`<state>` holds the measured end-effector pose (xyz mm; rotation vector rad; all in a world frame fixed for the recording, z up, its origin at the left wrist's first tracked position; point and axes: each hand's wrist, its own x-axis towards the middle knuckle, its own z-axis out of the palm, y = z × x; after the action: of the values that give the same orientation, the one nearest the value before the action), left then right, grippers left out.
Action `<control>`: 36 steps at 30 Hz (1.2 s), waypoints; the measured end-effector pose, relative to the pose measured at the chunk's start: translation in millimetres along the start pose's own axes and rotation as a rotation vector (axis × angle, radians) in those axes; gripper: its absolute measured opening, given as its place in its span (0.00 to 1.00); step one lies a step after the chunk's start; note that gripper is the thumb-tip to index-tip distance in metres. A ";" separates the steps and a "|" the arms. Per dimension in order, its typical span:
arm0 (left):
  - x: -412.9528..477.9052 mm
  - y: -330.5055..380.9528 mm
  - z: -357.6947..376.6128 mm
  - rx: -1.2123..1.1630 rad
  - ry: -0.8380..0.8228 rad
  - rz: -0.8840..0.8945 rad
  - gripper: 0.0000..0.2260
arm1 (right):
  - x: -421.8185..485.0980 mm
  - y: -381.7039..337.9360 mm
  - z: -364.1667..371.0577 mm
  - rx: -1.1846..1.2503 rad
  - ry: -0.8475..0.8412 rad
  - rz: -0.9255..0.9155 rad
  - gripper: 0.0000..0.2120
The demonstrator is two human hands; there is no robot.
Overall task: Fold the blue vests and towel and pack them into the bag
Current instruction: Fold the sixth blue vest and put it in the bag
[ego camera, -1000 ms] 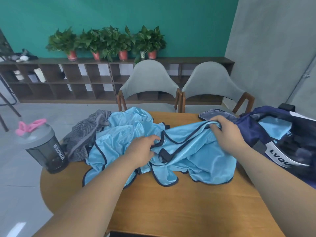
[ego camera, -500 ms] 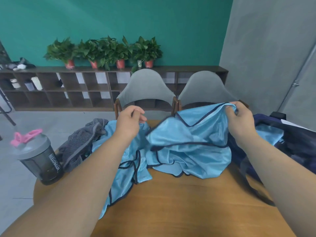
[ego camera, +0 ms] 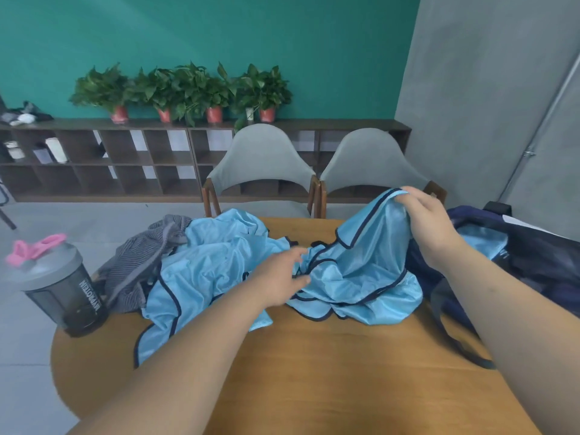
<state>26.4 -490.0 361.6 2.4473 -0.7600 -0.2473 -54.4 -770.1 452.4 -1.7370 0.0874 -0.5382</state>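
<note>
Pulling one vest clear of the heap

On the table (ego camera: 314, 356), bag (ego camera: 539, 259) at our right, towel (ego camera: 141, 259) far left. Our right hand (ego camera: 430, 221) pinches a vest (ego camera: 361, 262) by its trim, raised to part it from the other vest (ego camera: 213, 262) — our left hand (ego camera: 279, 277) reaches in, fingers spread, holding nothing.

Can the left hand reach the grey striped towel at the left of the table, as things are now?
Probably yes. The left hand is open and holds nothing, and the towel lies mostly uncovered left of it; only a crumpled blue vest lies between, low and soft. The shaker bottle stands aside.
</note>
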 end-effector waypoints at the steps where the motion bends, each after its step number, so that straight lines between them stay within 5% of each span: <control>1: -2.2 0.7 6.6 0.101 -0.063 -0.005 0.31 | -3.9 2.5 -1.9 -0.056 -0.058 -0.007 0.11; 4: -5.4 1.2 23.6 0.310 -0.102 -0.016 0.31 | -17.1 16.3 -10.2 -0.472 -0.390 -0.009 0.07; 7: -1.9 -5.7 31.6 0.325 -0.081 -0.071 0.26 | -34.3 45.0 -14.0 -0.912 -0.717 0.108 0.19; 9: 1.3 -9.6 31.1 0.276 -0.087 -0.091 0.19 | -42.1 71.6 -12.8 -1.201 -0.748 0.057 0.15; 12: 6.1 -8.2 16.1 0.175 0.050 -0.060 0.06 | -41.9 82.9 -14.7 -1.341 -0.504 0.037 0.12; 18: 31.7 14.0 -66.9 -0.193 0.461 -0.019 0.15 | 6.5 30.8 -30.8 -0.790 -0.040 -0.033 0.12; 22: 40.4 47.4 -116.3 -0.288 0.517 0.017 0.13 | 27.0 -23.0 -24.1 -0.392 0.030 -0.032 0.13; 26: 44.4 64.4 -147.0 -0.229 0.605 0.078 0.19 | 32.5 -61.5 -8.5 -0.280 0.055 0.002 0.13; 31: 31.4 82.4 -160.2 -0.333 0.571 0.074 0.25 | 31.0 -96.6 10.4 -0.034 0.149 0.129 0.12; 36: 20.6 72.4 -150.0 -0.471 0.377 -0.010 0.20 | 25.5 -105.1 22.9 0.052 0.129 0.181 0.15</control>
<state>58.6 -482.4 526.2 1.9684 -0.4598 0.0340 -46.8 -732.4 556.1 -1.6242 0.3161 -0.5137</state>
